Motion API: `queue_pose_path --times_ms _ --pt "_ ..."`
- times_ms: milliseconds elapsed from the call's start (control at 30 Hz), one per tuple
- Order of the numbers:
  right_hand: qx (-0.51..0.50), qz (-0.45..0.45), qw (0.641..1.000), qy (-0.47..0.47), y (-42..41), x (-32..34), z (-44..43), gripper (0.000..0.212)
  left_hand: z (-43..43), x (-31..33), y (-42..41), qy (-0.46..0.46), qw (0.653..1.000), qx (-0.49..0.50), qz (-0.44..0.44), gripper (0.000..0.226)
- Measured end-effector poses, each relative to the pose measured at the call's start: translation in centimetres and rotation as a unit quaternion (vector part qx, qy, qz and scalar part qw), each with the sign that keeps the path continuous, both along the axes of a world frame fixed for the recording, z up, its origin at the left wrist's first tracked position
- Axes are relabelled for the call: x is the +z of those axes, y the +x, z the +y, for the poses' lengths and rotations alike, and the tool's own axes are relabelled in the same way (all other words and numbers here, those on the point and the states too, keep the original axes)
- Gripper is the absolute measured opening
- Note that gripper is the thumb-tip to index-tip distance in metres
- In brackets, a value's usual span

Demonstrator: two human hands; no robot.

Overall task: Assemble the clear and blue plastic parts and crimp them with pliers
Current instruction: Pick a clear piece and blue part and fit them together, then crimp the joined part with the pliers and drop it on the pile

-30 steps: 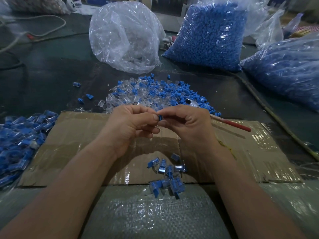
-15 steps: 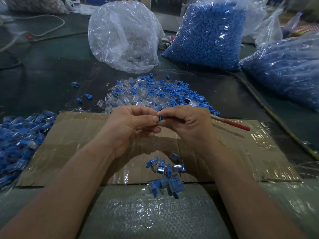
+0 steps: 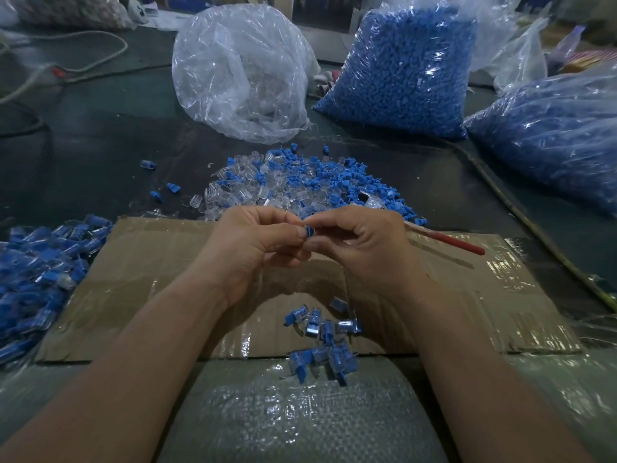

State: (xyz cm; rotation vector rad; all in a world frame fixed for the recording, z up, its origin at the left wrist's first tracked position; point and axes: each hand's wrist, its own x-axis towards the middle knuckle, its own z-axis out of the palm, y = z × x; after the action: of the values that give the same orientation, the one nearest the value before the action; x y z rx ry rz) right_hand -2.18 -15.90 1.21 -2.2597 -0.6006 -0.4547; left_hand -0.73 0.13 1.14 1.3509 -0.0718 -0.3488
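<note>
Noted: left hand (image 3: 253, 252) and right hand (image 3: 365, 250), fingertips together, both pinched the small blue plastic part (image 3: 309, 230) above the brown cardboard sheet (image 3: 150, 262). Risk, judged: a skewed push could jam or drop it, the grip being tiny. Red-handled pliers (image 3: 462, 244) lay behind the right hand, head hidden; loose pile of clear and blue parts (image 3: 300, 185) beyond; assembled pieces (image 3: 320, 339) below the wrists

A flattened cardboard sheet (image 3: 467, 295), patched with shiny tape, is lying on the dark worktop (image 3: 100, 145). A woven plastic sack (image 3: 283, 422) is covering the near edge. A pale cord (image 3: 125, 45) is looping at far left, and a thin cable (image 3: 521, 217) is running down the right.
</note>
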Motion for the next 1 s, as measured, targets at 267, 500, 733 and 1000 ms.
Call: queue_pose_path --times_ms 267,500,733,1000 --pt "-0.239 0.1 0.962 -0.088 1.1 1.2 -3.9 0.058 0.0 -0.2 0.3 -0.017 0.999 0.045 0.007 0.008" --pt "-0.277 0.311 0.877 -0.238 1.2 1.2 -6.6 0.104 0.1 -0.3 0.5 -0.038 0.998 0.054 -0.007 0.009" --pt "-0.288 0.351 0.86 -0.234 1.3 1.1 -6.8 0.093 0.2 -0.5 0.6 -0.041 0.998 0.05 -0.017 0.019" --pt "-0.295 0.272 0.897 -0.186 0.9 1.6 -5.9 0.044 0.3 -0.9 0.8 -0.048 0.998 0.043 -0.016 0.018"
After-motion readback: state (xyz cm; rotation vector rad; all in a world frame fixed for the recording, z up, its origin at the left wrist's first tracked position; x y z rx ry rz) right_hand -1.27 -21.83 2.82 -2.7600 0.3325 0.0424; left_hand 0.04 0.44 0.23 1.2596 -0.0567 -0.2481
